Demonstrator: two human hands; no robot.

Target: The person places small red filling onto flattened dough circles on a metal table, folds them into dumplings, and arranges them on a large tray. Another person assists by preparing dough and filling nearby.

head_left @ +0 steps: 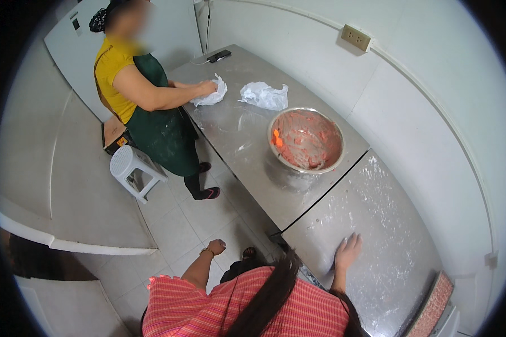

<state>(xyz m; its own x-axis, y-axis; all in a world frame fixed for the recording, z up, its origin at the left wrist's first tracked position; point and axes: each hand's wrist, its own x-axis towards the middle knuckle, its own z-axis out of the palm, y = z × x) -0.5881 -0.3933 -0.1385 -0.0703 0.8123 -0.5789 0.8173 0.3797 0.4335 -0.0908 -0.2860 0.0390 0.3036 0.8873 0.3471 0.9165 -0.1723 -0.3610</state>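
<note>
Steel tabletop [233, 135] bears a bowl [292, 176] smeared with reddish paste [291, 153].

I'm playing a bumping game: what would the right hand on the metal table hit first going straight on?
Probably the white wall, after the right hand slides across the smeared metal table; it seems to miss the bowl, though depth is unclear.

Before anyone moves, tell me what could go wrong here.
The right hand rests on a steel table marked with white smears, perhaps powder; it might slip or pick some up. The co-worker could step back into the white stool near their legs. The phone has a thin cable beside it on the table's far end, which might get snagged.
</note>
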